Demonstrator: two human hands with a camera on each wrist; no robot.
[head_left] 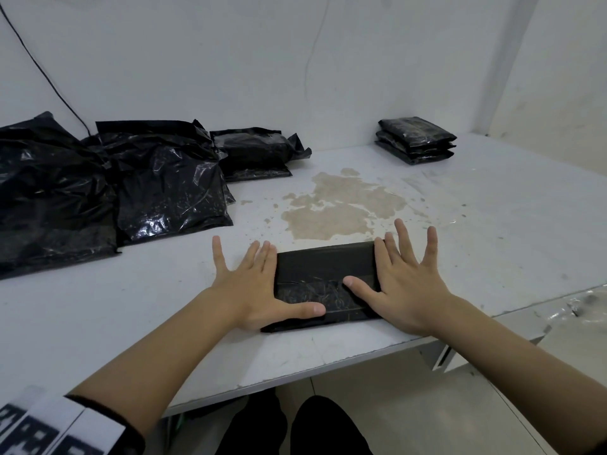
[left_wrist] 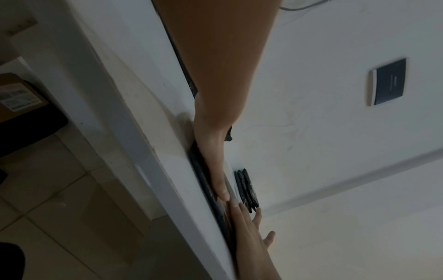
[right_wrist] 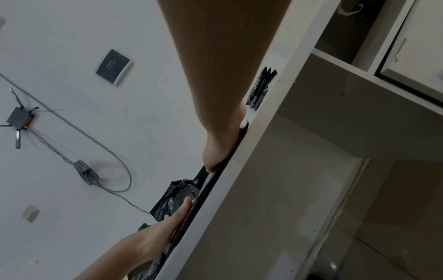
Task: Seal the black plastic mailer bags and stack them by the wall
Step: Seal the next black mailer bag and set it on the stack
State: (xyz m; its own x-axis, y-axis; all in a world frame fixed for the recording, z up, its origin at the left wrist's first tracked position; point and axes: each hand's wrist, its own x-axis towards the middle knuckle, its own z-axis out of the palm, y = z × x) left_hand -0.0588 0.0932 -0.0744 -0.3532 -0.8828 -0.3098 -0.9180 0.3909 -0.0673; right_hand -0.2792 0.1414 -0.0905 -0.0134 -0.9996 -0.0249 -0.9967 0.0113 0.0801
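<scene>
Both hands press the mailer bag (head_left: 325, 284); only wrist views show wall fixtures.

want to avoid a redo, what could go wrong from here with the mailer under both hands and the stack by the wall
1. The mailer lies close to the table's front edge; a backward slip could drop it.
2. Left hand and right hand press mainly its ends, so the middle may seal poorly.
3. The stack already looks uneven; another mailer might slide off.
</scene>
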